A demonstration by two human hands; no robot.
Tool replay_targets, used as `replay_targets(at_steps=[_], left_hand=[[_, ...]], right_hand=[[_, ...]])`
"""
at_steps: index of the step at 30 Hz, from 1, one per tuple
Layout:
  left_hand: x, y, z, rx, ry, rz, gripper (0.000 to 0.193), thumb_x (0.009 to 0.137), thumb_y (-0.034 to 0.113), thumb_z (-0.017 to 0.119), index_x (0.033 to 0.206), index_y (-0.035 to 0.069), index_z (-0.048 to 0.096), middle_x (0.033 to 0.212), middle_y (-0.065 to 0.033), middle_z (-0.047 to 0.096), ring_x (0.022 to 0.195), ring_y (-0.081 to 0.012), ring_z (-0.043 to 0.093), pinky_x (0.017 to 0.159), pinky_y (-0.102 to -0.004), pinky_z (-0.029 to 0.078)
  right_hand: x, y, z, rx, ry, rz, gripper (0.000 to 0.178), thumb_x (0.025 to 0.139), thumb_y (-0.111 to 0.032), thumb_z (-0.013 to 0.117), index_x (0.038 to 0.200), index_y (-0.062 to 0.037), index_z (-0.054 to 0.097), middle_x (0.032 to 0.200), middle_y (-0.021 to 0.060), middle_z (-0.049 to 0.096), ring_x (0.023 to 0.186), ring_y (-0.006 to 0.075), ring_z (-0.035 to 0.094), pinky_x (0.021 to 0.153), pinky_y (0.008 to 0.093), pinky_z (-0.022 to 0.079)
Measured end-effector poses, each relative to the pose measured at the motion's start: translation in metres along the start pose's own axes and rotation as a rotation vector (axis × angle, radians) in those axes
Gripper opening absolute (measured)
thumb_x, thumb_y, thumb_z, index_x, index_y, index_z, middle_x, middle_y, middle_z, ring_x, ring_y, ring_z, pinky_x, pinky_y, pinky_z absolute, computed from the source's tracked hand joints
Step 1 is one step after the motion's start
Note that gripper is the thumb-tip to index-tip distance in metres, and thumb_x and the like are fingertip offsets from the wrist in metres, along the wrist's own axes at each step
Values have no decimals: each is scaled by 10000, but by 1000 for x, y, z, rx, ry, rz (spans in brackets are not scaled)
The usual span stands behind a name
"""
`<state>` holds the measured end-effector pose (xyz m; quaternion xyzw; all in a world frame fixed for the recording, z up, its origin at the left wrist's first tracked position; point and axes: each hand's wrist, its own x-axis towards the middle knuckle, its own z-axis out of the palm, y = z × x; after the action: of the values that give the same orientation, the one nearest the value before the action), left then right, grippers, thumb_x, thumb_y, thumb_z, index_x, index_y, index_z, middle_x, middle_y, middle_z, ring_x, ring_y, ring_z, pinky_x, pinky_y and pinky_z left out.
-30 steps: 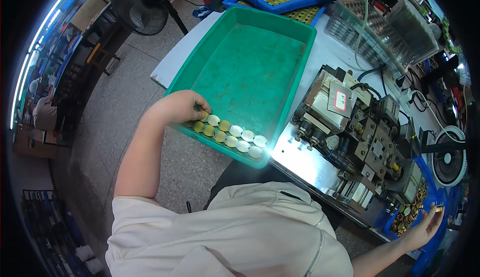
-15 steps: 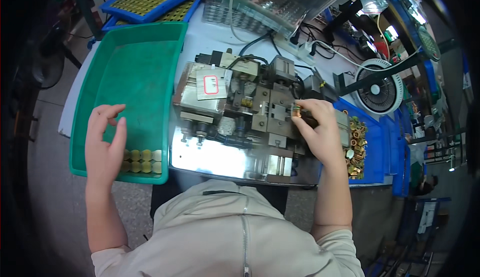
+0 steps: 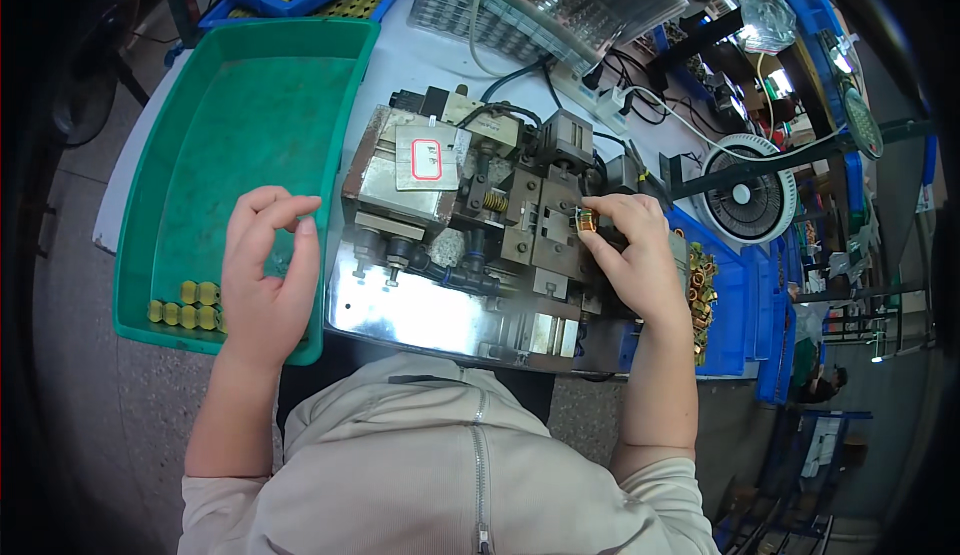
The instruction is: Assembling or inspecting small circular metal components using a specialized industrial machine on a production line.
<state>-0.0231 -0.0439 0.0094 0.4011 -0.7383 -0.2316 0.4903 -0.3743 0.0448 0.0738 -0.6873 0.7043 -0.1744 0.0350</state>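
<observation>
1. Since the earlier frame, one thing has shifted plainly: the left hand (image 3: 265,265) is farther right across the green tray (image 3: 260,105), its fingertips now near the tray's right wall.
2. That hand's thumb and forefinger stand slightly apart, the other fingers curled.
3. Meanwhile the right hand (image 3: 640,255) remains beside the metal machine (image 3: 525,245), thumb and fingers pinched on a small copper-coloured part (image 3: 586,220).
4. That part is at the machine's right-hand section; whether it touches the metal, I cannot tell.
5. Yellowish oval pieces (image 3: 188,315) lie in two rows at the tray's near end, partly hidden by the left hand.
6. Right of the machine, a blue bin (image 3: 728,305) contains loose copper-coloured rings (image 3: 703,295).
</observation>
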Motion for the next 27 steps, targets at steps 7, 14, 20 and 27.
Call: replay_targets(at_steps=[7,14,20,27], left_hand=[[0,1,-1,-16,-24,-46,232,902,-71,613,1104,15,686,1118,-100,583,892,-176,551,829,-283,467],[0,2,-3,-19,-32,-62,227,904,-67,614,1102,15,689,1124,-97,578,896,-174,550,832,-281,466],[0,0,-2,-11,-43,-71,224,904,-62,619,1101,19,689,1130,-93,575,898,-171,551,835,-280,466],[-1,0,0,-29,-54,-70,218,906,-51,623,1101,23,688,1131,-92,575,904,-169,552,838,-281,466]], right_hand=[[0,-1,1,-37,-12,-45,317,832,-91,747,1148,-74,726,1148,40,710,1096,248,560,1034,392,378],[-1,-7,-1,-63,-23,-58,311,813,-84,758,1122,-84,733,1127,25,715,1083,234,561,1034,392,362],[-1,-8,1,-54,-10,-59,300,801,-75,760,1100,-84,734,1104,21,717,1061,231,564,1029,389,349],[7,-10,2,-66,-25,-99,294,796,-69,758,1089,-79,733,1091,25,717,1045,232,568,1024,384,341]])
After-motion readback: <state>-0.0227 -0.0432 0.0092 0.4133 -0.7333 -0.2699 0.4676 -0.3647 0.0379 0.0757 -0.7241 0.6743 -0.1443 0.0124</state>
